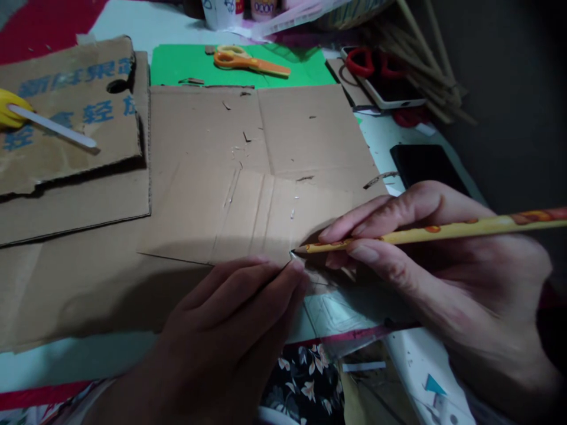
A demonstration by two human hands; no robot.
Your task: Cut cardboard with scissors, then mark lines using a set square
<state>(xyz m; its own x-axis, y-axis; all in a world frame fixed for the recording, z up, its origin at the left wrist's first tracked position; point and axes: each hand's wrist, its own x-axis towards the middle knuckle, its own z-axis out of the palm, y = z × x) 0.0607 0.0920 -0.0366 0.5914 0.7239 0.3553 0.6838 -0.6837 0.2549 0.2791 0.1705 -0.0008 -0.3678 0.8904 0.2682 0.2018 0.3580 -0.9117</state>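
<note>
- Cups [221,12], top edge of frame: contents cannot be told.
- Right hand [443,265], lower right: fingers pinched on pencil [443,229], tip at cardboard [248,212] corner, centre.
- Left hand [234,319], bottom centre: fingers together, flat, pressing cardboard edge.
- Scissors: two, orange [250,61] and red [370,62], upper frame.
- Phones: two, right.

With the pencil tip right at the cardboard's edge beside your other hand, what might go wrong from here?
The pencil tip in the right hand sits almost against the left hand fingertips, so a slip could jab them. The top cardboard piece is pinned only near that corner and may shift, skewing the line.
</note>
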